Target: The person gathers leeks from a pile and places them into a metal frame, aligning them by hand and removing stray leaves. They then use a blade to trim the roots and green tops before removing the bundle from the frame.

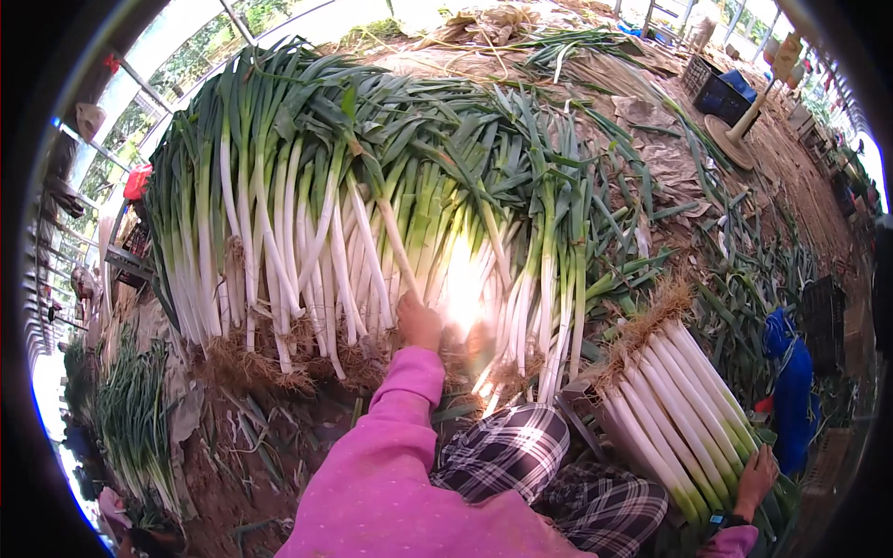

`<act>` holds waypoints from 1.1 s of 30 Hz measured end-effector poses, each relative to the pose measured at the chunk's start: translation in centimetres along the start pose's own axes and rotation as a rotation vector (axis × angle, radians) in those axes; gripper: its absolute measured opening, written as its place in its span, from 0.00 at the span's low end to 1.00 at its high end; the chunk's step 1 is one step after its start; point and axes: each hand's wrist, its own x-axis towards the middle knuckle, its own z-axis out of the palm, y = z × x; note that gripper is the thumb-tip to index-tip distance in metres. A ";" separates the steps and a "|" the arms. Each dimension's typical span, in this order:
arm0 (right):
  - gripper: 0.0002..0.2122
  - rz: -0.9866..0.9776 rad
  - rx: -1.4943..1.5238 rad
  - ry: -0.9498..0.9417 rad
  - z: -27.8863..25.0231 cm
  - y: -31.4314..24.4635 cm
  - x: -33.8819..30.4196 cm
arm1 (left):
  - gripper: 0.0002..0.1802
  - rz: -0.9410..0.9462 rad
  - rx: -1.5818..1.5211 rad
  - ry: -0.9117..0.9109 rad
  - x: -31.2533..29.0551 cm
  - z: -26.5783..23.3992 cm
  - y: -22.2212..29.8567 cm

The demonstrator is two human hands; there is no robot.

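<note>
A big heap of leeks [321, 251] fills the middle, their white shanks and brown roots toward me and green leaves away. My left hand [419, 323], at the end of a pink sleeve, is closed on the lower end of one pale leek [398, 244] that slants across the heap. At the lower right lies a neat row of clean white leeks [677, 409], roots pointing up and away. My right hand [755, 482] wraps round their green part near the leaves. Its thumb side is partly hidden by the leaves.
My knees in plaid trousers [507, 451] are between the heap and the row. Loose leaves [744, 270] litter the right side. A blue cloth-like bundle [791, 391] and a dark crate [823, 321] stand at the right. More leeks [135, 418] lie at the left.
</note>
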 end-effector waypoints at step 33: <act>0.19 0.019 -0.007 0.043 1.2 0.9 0.2 | 0.32 0.109 0.242 0.157 4.1 -4.7 -3.2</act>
